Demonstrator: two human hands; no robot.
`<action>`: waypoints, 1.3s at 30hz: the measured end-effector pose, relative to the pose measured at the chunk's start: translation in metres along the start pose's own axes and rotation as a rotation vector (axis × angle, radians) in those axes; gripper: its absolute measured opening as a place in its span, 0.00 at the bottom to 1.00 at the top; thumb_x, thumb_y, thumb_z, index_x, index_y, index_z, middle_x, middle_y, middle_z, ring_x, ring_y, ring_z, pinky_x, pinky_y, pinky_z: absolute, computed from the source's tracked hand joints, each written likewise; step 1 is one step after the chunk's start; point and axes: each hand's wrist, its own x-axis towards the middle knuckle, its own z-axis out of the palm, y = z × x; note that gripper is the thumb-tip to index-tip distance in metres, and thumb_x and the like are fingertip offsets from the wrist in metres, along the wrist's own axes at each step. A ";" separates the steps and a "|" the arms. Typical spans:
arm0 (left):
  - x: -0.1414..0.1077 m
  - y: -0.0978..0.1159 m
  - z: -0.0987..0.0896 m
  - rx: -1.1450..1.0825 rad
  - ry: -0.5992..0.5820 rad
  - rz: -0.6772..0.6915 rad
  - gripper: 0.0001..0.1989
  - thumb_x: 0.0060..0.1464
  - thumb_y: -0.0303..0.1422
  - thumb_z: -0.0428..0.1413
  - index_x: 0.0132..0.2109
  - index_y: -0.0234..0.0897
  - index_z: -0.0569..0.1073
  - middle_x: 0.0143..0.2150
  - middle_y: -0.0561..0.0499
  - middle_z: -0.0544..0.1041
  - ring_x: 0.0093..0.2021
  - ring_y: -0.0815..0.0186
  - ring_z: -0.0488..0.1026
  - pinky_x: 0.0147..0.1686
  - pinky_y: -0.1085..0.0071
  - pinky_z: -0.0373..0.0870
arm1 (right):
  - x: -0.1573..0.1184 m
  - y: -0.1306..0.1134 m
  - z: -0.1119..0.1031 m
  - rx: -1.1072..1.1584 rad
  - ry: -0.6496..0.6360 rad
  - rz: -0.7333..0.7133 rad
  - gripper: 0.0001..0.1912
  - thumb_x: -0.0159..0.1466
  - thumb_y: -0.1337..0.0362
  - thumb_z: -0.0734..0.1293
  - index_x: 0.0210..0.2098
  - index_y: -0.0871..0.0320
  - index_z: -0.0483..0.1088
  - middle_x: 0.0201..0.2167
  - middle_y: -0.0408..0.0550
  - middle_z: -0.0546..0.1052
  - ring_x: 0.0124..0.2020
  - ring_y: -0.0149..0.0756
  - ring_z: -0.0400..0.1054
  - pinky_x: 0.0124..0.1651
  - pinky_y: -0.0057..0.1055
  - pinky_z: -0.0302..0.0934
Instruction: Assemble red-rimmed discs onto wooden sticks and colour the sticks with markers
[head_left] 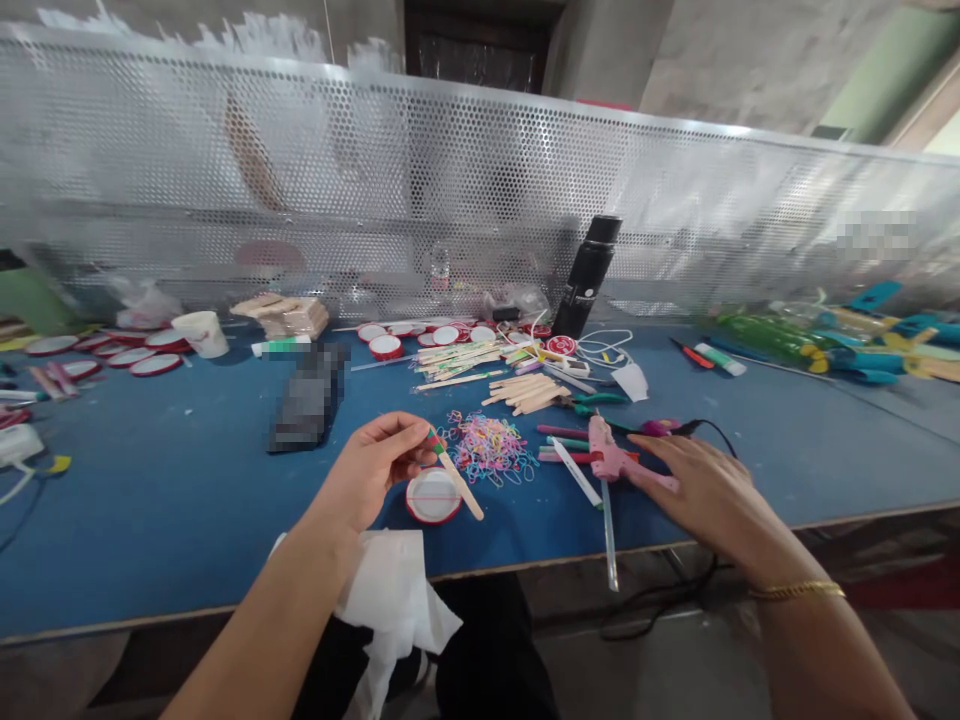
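Observation:
Between the thumb and fingers of my left hand (394, 455) is a wooden stick (461, 483) with a green end, tilted over a red-rimmed white lid (433, 496). A pile of colourful paper clips (491, 445) lies just behind the lid. My right hand (694, 485) rests at the pink glue gun (609, 452), its fingers spread over and beside the handle; a clear glue stick (609, 535) extends from the gun towards the table edge. Left of the gun lies a white marker (576, 472).
Bare wooden sticks (529, 392) and a black bottle (587, 278) stand or lie farther back. A dark pouch (307, 398), a paper cup (201, 335) and several lids are left. White tissue (390, 585) hangs near my lap; a perforated metal screen (337, 170) lines the back.

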 end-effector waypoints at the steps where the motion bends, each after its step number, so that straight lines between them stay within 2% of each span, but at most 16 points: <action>1: 0.000 0.000 0.000 0.020 0.012 0.007 0.16 0.39 0.40 0.73 0.30 0.34 0.80 0.31 0.49 0.80 0.29 0.71 0.72 0.24 0.79 0.65 | 0.000 -0.010 -0.007 0.040 0.055 0.024 0.22 0.68 0.50 0.62 0.52 0.54 0.77 0.50 0.56 0.81 0.52 0.57 0.73 0.54 0.53 0.64; 3: 0.002 -0.001 -0.001 0.052 0.042 0.022 0.15 0.39 0.40 0.72 0.30 0.34 0.81 0.30 0.49 0.79 0.29 0.72 0.71 0.24 0.79 0.62 | 0.004 -0.036 -0.022 0.217 0.112 -0.002 0.20 0.70 0.51 0.61 0.45 0.54 0.80 0.44 0.55 0.82 0.47 0.52 0.75 0.52 0.48 0.65; 5: 0.003 -0.002 -0.002 0.066 0.061 0.030 0.14 0.39 0.39 0.72 0.29 0.35 0.81 0.28 0.50 0.77 0.28 0.72 0.69 0.25 0.77 0.61 | 0.012 -0.068 -0.033 0.460 0.110 -0.023 0.17 0.70 0.51 0.63 0.37 0.52 0.80 0.37 0.52 0.82 0.41 0.46 0.75 0.48 0.43 0.66; 8: 0.004 -0.003 -0.002 0.084 0.057 0.034 0.14 0.38 0.40 0.73 0.29 0.35 0.81 0.28 0.51 0.77 0.28 0.71 0.68 0.27 0.75 0.61 | 0.032 -0.114 -0.040 0.758 -0.043 -0.087 0.14 0.68 0.52 0.67 0.36 0.53 0.80 0.36 0.48 0.81 0.40 0.41 0.74 0.47 0.38 0.66; 11: 0.003 -0.003 0.000 0.103 0.041 0.048 0.15 0.37 0.40 0.73 0.29 0.36 0.81 0.28 0.52 0.76 0.28 0.72 0.66 0.28 0.74 0.60 | 0.056 -0.147 -0.037 0.871 -0.168 -0.128 0.13 0.66 0.54 0.69 0.31 0.55 0.80 0.30 0.45 0.79 0.34 0.36 0.71 0.41 0.33 0.64; 15: 0.001 -0.002 0.003 0.121 -0.034 0.107 0.15 0.39 0.42 0.72 0.27 0.36 0.80 0.28 0.52 0.75 0.27 0.72 0.63 0.28 0.74 0.58 | 0.079 -0.177 -0.028 0.986 -0.311 -0.141 0.12 0.62 0.55 0.72 0.31 0.57 0.80 0.28 0.43 0.79 0.30 0.32 0.67 0.36 0.30 0.60; 18: 0.000 -0.001 0.004 0.139 -0.098 0.153 0.16 0.40 0.43 0.72 0.24 0.36 0.79 0.29 0.51 0.76 0.31 0.68 0.67 0.33 0.72 0.63 | 0.088 -0.193 -0.022 1.104 -0.450 -0.126 0.17 0.59 0.50 0.73 0.28 0.59 0.79 0.24 0.41 0.76 0.27 0.30 0.65 0.31 0.28 0.58; 21: 0.001 -0.001 0.004 0.166 -0.097 0.173 0.16 0.41 0.44 0.71 0.26 0.36 0.79 0.31 0.50 0.77 0.34 0.65 0.69 0.37 0.69 0.65 | 0.092 -0.199 -0.018 1.138 -0.500 -0.116 0.20 0.56 0.47 0.74 0.25 0.59 0.76 0.21 0.40 0.72 0.25 0.28 0.61 0.29 0.27 0.55; 23: 0.001 -0.001 0.004 0.251 -0.048 0.199 0.16 0.43 0.46 0.70 0.32 0.37 0.81 0.32 0.49 0.78 0.34 0.64 0.70 0.36 0.69 0.65 | 0.094 -0.195 -0.017 1.133 -0.453 -0.117 0.20 0.57 0.48 0.73 0.24 0.59 0.75 0.20 0.39 0.71 0.24 0.28 0.60 0.28 0.27 0.54; 26: -0.002 -0.003 0.006 0.581 0.077 0.293 0.19 0.46 0.50 0.67 0.37 0.40 0.79 0.33 0.50 0.78 0.34 0.61 0.70 0.36 0.67 0.63 | 0.097 -0.182 -0.018 1.146 -0.289 -0.087 0.19 0.58 0.48 0.73 0.23 0.57 0.73 0.20 0.39 0.69 0.25 0.28 0.58 0.29 0.28 0.55; 30: -0.011 -0.011 0.014 1.101 0.201 0.417 0.27 0.33 0.54 0.71 0.33 0.40 0.74 0.32 0.47 0.74 0.38 0.52 0.71 0.40 0.63 0.61 | 0.093 -0.158 -0.023 1.215 -0.047 0.115 0.17 0.56 0.50 0.74 0.24 0.56 0.73 0.23 0.39 0.70 0.27 0.28 0.59 0.31 0.29 0.58; 34: -0.017 -0.021 0.020 1.308 0.160 0.435 0.30 0.28 0.52 0.73 0.34 0.41 0.73 0.33 0.44 0.74 0.43 0.45 0.72 0.42 0.61 0.61 | 0.080 -0.143 -0.026 1.254 0.026 0.271 0.16 0.56 0.50 0.74 0.29 0.56 0.76 0.27 0.42 0.74 0.30 0.31 0.65 0.32 0.30 0.63; 37: -0.017 -0.019 0.018 1.464 0.048 0.378 0.26 0.35 0.48 0.72 0.38 0.40 0.75 0.38 0.41 0.76 0.44 0.44 0.73 0.42 0.60 0.63 | 0.073 -0.140 -0.026 1.264 0.034 0.293 0.16 0.57 0.49 0.74 0.30 0.57 0.76 0.28 0.44 0.75 0.31 0.33 0.68 0.31 0.30 0.64; 39: -0.015 -0.014 0.016 1.488 -0.050 0.367 0.27 0.41 0.43 0.71 0.47 0.39 0.76 0.47 0.40 0.76 0.44 0.46 0.75 0.42 0.59 0.65 | 0.072 -0.140 -0.025 1.269 0.053 0.295 0.16 0.57 0.50 0.75 0.30 0.57 0.76 0.28 0.43 0.75 0.31 0.33 0.68 0.31 0.30 0.65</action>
